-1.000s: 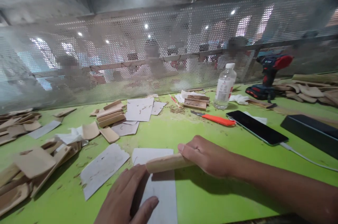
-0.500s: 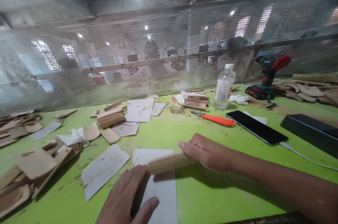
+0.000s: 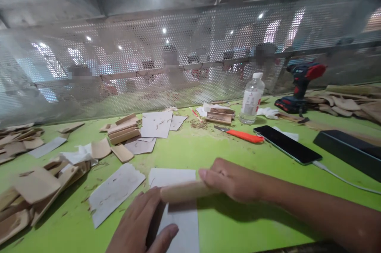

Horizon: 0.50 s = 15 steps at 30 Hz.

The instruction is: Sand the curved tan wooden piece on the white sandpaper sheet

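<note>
In my right hand [image 3: 230, 179] is one end of a pale curved bamboo piece [image 3: 186, 191], gripped with thumb and fingers wrapped round it. The piece lies nearly level, its left part over a white sheet of paper [image 3: 183, 229] on the green table. My left hand [image 3: 141, 219] reaches over the sheet's left edge, fingers stretched out and thumb spread apart. Its fingertips are at the left end of the bamboo piece; whether they press on it I cannot tell. Left of my left hand lies a torn white sheet [image 3: 116, 191] with dark shavings on it.
Several bamboo pieces [image 3: 35, 183] are heaped at the left, more [image 3: 123, 128] farther back. An orange utility knife [image 3: 245, 136], a phone [image 3: 287, 143] on a cable, a black box [image 3: 348, 147], a water bottle [image 3: 251, 100] and a cordless drill [image 3: 300, 84] stand or lie at the right. A perforated screen [image 3: 184, 62] closes the back.
My right hand has moved slightly left and down with the bamboo piece, whose left end is nearer my left fingertips. My left hand has barely moved.
</note>
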Motion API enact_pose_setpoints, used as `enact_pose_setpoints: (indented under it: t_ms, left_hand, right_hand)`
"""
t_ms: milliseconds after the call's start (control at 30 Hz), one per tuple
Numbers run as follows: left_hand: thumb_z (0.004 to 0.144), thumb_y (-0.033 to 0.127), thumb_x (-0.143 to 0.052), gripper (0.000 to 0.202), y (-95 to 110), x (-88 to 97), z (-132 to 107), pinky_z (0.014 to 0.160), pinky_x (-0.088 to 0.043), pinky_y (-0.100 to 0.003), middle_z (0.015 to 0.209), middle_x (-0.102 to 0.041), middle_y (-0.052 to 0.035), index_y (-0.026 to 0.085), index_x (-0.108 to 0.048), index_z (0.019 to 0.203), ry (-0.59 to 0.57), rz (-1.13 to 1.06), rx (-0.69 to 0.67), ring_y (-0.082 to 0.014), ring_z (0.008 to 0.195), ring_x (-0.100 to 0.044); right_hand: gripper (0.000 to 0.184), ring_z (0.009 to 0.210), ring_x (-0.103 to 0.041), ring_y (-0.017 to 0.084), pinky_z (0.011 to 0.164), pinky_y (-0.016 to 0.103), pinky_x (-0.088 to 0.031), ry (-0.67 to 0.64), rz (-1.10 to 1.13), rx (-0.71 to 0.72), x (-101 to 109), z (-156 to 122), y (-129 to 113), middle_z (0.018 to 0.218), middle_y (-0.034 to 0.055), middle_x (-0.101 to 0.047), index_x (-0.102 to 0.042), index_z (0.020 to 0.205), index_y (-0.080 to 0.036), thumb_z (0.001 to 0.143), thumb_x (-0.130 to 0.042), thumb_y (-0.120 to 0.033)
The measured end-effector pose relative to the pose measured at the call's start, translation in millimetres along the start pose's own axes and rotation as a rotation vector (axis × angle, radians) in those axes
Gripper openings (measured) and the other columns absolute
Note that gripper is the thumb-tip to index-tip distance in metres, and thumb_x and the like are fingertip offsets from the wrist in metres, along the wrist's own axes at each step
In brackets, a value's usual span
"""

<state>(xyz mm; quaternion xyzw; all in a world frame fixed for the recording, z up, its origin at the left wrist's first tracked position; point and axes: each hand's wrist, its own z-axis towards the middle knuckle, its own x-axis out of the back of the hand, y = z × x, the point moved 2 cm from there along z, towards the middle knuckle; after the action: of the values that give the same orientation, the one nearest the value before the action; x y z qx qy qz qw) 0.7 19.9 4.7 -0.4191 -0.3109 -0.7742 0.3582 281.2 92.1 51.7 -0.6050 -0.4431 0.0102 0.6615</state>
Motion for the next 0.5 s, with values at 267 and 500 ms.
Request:
enact_pose_setpoints:
  t_ms: [267,500]
  left_hand:
    - [0.096,0.047,-0.064,0.054,0,0.6,0,0.101,-0.059,-0.039,0.141,-0.066,-0.0043,0.032,-0.051,0.146,-0.020,0.013,0.002,-0.0286,0.125,-0.067]
    - [0.094,0.049,-0.066,0.051,0,-1.1,-3,0.104,-0.057,-0.040,0.139,-0.068,-0.0040,0.032,-0.056,0.141,-0.026,0.010,0.039,-0.0301,0.124,-0.067]
  right_hand:
    - [0.060,0.047,-0.022,0.008,0.047,0.028,-0.017,0.106,-0.038,-0.032,10,6,4,0.055,-0.0066,-0.023,-0.033,0.058,-0.021,0.097,-0.039,-0.067]
    - [0.057,0.051,-0.025,0.009,0.049,0.028,-0.018,-0.003,-0.089,-0.061,-2,-4,-9,0.059,-0.0058,-0.026,-0.037,0.063,-0.020,0.099,-0.041,-0.065]
